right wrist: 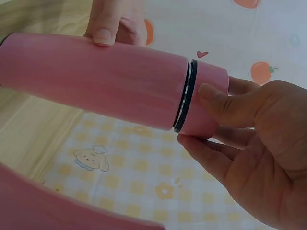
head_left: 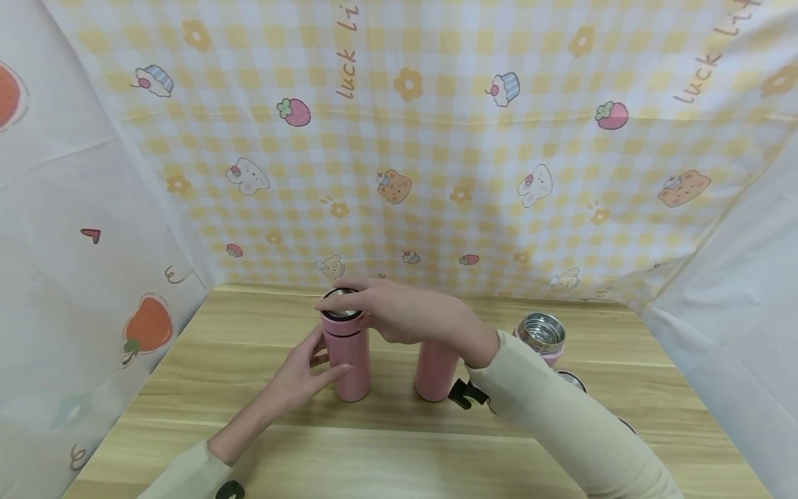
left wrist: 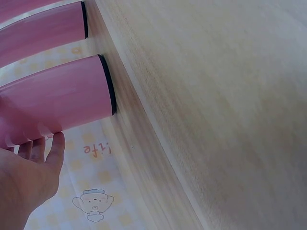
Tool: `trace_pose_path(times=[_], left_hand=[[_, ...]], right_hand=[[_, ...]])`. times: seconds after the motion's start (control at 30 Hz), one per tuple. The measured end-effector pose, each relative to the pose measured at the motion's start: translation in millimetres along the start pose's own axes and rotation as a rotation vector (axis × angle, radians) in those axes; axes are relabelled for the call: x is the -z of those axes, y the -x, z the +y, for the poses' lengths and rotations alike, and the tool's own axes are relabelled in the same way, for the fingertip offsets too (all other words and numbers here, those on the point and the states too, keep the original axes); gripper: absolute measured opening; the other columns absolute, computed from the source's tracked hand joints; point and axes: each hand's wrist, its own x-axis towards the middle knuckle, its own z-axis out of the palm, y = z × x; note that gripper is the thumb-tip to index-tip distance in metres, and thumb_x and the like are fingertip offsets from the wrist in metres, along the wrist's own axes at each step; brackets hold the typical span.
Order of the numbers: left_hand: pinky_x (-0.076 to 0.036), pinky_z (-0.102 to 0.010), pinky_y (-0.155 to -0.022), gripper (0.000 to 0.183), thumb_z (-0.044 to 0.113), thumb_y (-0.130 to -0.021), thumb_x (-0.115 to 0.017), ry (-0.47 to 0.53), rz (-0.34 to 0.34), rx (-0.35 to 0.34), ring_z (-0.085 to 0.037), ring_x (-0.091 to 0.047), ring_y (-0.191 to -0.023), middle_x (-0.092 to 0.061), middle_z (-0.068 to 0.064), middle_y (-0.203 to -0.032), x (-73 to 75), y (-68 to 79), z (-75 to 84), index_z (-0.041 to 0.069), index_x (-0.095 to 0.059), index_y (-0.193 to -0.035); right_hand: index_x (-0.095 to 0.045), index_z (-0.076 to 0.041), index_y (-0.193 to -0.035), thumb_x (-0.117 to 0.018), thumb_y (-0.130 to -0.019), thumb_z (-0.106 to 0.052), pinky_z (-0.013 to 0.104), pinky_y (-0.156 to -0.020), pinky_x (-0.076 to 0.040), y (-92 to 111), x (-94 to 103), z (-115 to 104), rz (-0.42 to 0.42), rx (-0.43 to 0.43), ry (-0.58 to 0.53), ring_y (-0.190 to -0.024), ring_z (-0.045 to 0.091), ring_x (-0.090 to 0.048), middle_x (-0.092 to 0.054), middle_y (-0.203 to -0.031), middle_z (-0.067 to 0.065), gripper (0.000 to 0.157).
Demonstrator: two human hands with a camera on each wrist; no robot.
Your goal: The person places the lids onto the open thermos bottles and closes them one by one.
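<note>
A pink thermos bottle (head_left: 352, 371) stands upright on the wooden table, left of the middle. My left hand (head_left: 298, 378) grips its body, thumb on the near side and fingers round the far left side. From above, my right hand (head_left: 405, 312) holds the pink lid (right wrist: 206, 108) with thumb and fingers round its side. A narrow gap shows between the lid's dark ring and the bottle body (right wrist: 100, 79) in the right wrist view. Just right of it stands a second pink thermos bottle (head_left: 435, 371), its upper part hidden behind my right hand and wrist.
An uncapped pink thermos (head_left: 542, 336) with a steel mouth stands farther right. Nearer me, a round silver-topped thing (head_left: 572, 380) peeks out from behind my right sleeve (head_left: 561, 416). A checked cloth (head_left: 436, 138) hangs behind the table (head_left: 374, 457), with white cloth on both sides.
</note>
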Motion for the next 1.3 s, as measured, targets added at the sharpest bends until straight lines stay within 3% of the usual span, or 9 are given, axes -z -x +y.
trace_pose_path(times=[0.27,0.5,0.7,1.0,1.3], left_hand=[[-0.050,-0.049,-0.100,0.073,0.015,-0.095,-0.075,0.002,-0.003,-0.010,-0.030,-0.054,-0.126,-0.057,-0.010,-0.138,0.1,0.3,-0.9,0.014,-0.035,-0.156],[-0.049,-0.049,-0.101,0.076,0.016,-0.095,-0.075,0.013,-0.003,0.005,-0.029,-0.053,-0.127,-0.056,-0.009,-0.139,-0.8,0.0,-0.4,0.015,-0.033,-0.158],[-0.049,-0.051,-0.101,0.076,0.014,-0.095,-0.074,0.008,-0.006,-0.001,-0.032,-0.052,-0.129,-0.055,-0.011,-0.141,-0.4,-0.4,0.0,0.016,-0.032,-0.158],[-0.049,-0.046,-0.102,0.075,0.013,-0.095,-0.075,0.005,-0.007,0.001,-0.030,-0.050,-0.132,-0.052,-0.011,-0.144,0.0,-1.0,0.1,0.015,-0.033,-0.157],[-0.049,-0.050,-0.101,0.076,0.014,-0.096,-0.074,0.001,-0.017,-0.009,-0.031,-0.050,-0.132,-0.051,-0.010,-0.146,0.7,0.1,-0.1,0.017,-0.032,-0.158]], right_hand=[[-0.052,-0.016,-0.149,-0.056,-0.082,0.027,0.019,-0.084,-0.049,-1,-3.3,-3,0.032,0.014,0.112,-0.122,0.021,-0.054,-0.047,-0.144,0.012,0.080],[-0.054,-0.016,-0.147,-0.065,-0.092,0.011,0.021,-0.080,-0.051,-1,-3.6,-7,0.061,-0.008,0.130,-0.114,0.023,-0.058,-0.050,-0.140,0.014,0.062],[-0.054,-0.017,-0.146,-0.063,-0.090,0.012,0.023,-0.076,-0.051,0,-6.5,-9,0.098,-0.026,0.185,-0.101,0.023,-0.060,-0.054,-0.131,0.014,0.063],[-0.059,-0.014,-0.135,-0.063,-0.092,0.009,0.023,-0.064,-0.049,1,-14.2,-12,0.242,0.013,0.247,-0.078,0.020,-0.056,-0.057,-0.110,0.011,0.049],[-0.056,-0.016,-0.142,-0.065,-0.099,-0.004,0.021,-0.064,-0.048,4,-17.9,-15,0.244,-0.051,0.223,-0.077,0.016,-0.054,-0.054,-0.110,0.008,0.045]])
